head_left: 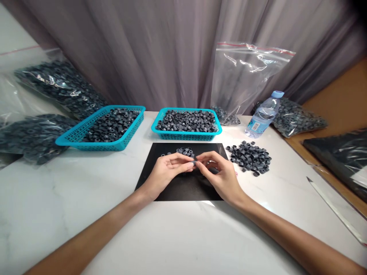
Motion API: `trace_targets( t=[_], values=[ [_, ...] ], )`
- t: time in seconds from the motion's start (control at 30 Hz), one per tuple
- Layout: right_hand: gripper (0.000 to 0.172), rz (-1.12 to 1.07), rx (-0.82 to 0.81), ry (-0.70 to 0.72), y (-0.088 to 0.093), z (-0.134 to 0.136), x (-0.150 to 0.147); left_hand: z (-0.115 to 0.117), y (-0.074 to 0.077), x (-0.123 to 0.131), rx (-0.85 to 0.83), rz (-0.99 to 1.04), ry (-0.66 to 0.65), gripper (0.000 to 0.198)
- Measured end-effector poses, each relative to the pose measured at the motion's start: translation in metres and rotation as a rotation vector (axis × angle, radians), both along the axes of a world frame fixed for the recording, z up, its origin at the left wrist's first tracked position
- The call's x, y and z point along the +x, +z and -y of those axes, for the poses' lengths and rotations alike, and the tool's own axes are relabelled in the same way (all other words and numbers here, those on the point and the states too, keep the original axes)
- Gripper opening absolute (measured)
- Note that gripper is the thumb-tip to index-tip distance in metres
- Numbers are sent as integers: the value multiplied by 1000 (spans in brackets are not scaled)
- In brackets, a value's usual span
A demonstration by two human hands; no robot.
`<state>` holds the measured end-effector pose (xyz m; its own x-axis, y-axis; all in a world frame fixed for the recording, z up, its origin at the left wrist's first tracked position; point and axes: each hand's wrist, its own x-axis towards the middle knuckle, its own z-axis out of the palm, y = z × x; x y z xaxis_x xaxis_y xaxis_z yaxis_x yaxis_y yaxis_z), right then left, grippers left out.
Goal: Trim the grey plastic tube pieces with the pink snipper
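Note:
Between the fingertips of both hands is a small dark grey ring-like part [194, 162], mostly covered by the fingers. My left hand [169, 168] pinches it from the left, and my right hand [219, 172] pinches it from the right. Both hands are just above a black mat [177, 191]. Several small grey parts with holes [185, 151] lie on the mat behind my fingers, partly hidden. To the right of my right hand, a loose pile of dark grey rings [252, 157] rests on the table.
Two blue baskets, one at left [123, 143] and one at centre [186, 136], hold many grey parts. Clear bags [65, 84] of parts stand left and right. A water bottle [262, 116] is at back right. A pointed white strip [335, 208] lies along the right edge.

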<state>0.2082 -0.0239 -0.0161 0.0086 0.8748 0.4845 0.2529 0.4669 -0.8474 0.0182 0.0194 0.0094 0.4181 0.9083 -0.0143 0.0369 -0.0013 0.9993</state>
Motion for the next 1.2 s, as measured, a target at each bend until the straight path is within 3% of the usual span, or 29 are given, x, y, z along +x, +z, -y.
trace_targets(
  t=[0.37, 1.2],
  values=[
    [13, 4, -6, -54, -2, 1, -2, 0, -2, 4, 80, -52, 3, 26],
    [13, 58, 153, -108, -3, 5, -4, 0, -2, 2, 101, 0, 4, 26]
  ],
)
